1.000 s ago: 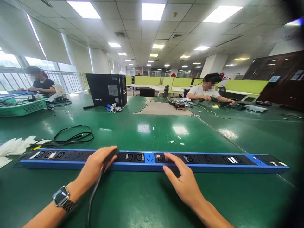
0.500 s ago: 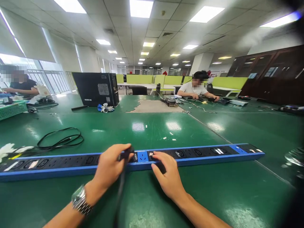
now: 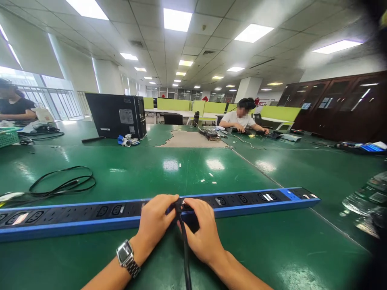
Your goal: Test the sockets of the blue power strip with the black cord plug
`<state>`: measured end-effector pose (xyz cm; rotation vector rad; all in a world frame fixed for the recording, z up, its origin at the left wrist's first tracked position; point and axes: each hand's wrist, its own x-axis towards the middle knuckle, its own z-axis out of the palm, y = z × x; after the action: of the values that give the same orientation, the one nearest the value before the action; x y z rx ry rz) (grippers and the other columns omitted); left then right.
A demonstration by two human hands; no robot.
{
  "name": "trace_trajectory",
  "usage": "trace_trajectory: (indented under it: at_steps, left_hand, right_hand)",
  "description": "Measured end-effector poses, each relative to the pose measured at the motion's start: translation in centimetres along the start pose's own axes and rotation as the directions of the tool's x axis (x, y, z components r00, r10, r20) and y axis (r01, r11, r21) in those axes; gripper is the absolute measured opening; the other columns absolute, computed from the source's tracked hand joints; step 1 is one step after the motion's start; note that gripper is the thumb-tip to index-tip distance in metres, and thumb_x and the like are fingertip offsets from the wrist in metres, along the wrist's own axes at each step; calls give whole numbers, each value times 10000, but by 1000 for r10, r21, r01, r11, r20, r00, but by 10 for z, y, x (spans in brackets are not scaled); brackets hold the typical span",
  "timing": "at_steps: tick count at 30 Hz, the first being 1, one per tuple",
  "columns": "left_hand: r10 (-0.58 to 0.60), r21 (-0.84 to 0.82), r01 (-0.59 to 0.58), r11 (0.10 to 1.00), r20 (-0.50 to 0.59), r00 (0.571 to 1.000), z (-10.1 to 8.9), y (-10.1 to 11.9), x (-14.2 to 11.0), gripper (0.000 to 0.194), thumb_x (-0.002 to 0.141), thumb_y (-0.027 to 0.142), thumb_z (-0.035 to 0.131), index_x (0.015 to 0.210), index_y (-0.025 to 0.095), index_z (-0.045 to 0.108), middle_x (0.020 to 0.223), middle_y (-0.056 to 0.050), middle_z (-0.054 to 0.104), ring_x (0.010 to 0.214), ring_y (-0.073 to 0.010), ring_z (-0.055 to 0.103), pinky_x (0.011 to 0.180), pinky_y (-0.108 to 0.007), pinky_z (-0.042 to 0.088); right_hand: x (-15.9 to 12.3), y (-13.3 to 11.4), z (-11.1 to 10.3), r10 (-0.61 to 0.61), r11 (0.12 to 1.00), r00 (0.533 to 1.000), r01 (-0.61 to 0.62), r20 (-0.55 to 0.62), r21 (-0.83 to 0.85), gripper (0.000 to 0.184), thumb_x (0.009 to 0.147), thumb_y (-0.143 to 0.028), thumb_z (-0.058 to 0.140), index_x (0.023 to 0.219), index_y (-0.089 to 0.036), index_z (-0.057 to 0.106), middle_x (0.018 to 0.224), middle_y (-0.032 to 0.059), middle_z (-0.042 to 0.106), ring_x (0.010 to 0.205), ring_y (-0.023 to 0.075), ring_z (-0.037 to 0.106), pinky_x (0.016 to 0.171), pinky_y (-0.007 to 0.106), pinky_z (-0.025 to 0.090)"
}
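A long blue-and-black power strip [image 3: 130, 207] with several sockets lies across the green table in front of me. Between the thumb and index finger of my left hand [image 3: 156, 217] is a black plug [image 3: 178, 206], held at the strip's top near the middle. Its thick black cable [image 3: 186, 253] runs down towards me. Close on the right, my right hand [image 3: 203, 231] has its thumb and index finger apart in a curve over the strip, the index fingertip beside the plug. My fingers hide the socket under the plug, so I cannot tell whether it is seated.
A coiled black cable [image 3: 65, 183] lies behind the strip at left. Farther back stand a black computer case [image 3: 113, 117] and blue-and-white gloves [image 3: 128, 140]. A person [image 3: 242, 117] works at the far right, another [image 3: 13, 104] at the far left. Clear plastic [image 3: 369, 197] lies at right.
My left hand has carried the plug rightward along the strip to my right hand. The right hand has stayed near the strip's middle. The view has turned right.
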<state>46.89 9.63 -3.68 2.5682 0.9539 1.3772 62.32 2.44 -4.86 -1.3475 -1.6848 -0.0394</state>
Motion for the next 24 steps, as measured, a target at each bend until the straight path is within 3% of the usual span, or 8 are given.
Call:
trace_trajectory:
  at_steps: [3, 7, 10, 13, 16, 18, 20, 24]
  left_hand:
    - [-50, 15, 50, 999, 65, 997, -1, -3, -1, 264, 827, 129, 564, 1046, 207, 689, 965, -53, 756, 861, -194, 707, 755, -317, 577]
    - [-44, 151, 19, 988, 166, 985, -11, -8, -8, 429, 761, 131, 604, 1176, 230, 642, 1114, -74, 726, 1028, -247, 672, 902, -416, 533]
    - [4, 291, -61, 955, 193, 981, -16, -12, -16, 595, 719, 247, 692, 1299, 250, 561, 1265, -111, 652, 1163, -323, 602, 1009, -543, 438]
    - [7, 331, -62, 941, 166, 986, -12, -14, -22, 607, 737, 272, 698, 1318, 254, 523, 1260, -106, 654, 1156, -312, 610, 1027, -524, 426]
    - [-67, 301, 32, 953, 109, 992, -7, -17, -23, 609, 756, 318, 715, 1307, 219, 475, 1162, -98, 701, 1057, -276, 663, 967, -460, 494]
    - [-101, 285, 73, 956, 86, 991, -7, -18, -23, 643, 748, 358, 736, 1296, 192, 445, 1121, -102, 714, 1013, -269, 679, 956, -457, 511]
    - [-90, 283, 58, 957, 101, 991, -9, -18, -22, 641, 749, 359, 739, 1289, 185, 439, 1140, -107, 706, 1030, -269, 675, 989, -476, 495]
    - [-57, 296, 25, 955, 100, 993, -11, -16, -23, 562, 770, 330, 713, 1262, 192, 480, 1165, -107, 698, 1058, -269, 669, 1004, -483, 492]
  right_hand:
    - [17, -4, 10, -2, 999, 999, 3, 37, -49, 543, 805, -430, 637, 1273, -177, 524, 1201, 123, 645, 1102, 274, 580, 953, 458, 444]
    - [31, -3, 26, -74, 989, 988, 90, 138, -114, 439, 887, -340, 532, 1288, -162, 555, 1123, 125, 699, 1026, 275, 632, 898, 459, 485]
    - [29, -1, 35, -100, 989, 990, 110, 97, -103, 408, 908, -256, 469, 1298, -178, 564, 1170, 113, 690, 1055, 267, 635, 913, 454, 488]
    - [28, -4, 36, -25, 999, 999, 24, 24, 39, 352, 870, -302, 553, 1207, -250, 637, 1095, 62, 724, 999, 260, 664, 898, 434, 509]
    - [40, -5, 23, 142, 978, 983, -121, -119, 169, 307, 909, -395, 507, 1127, -242, 659, 1017, 54, 734, 890, 219, 687, 811, 364, 546]
    - [53, -1, 3, 236, 961, 944, -192, -230, 199, 385, 970, -418, 375, 1168, -191, 614, 1059, 90, 712, 892, 198, 680, 791, 337, 547]
    - [62, 9, -20, 269, 951, 918, -206, -290, 231, 402, 952, -458, 412, 1173, -176, 594, 1088, 96, 695, 947, 198, 665, 835, 331, 530]
    - [54, 33, -49, 284, 949, 951, -261, -124, 177, 322, 871, -459, 550, 1031, -202, 660, 981, 56, 726, 863, 190, 676, 778, 301, 525]
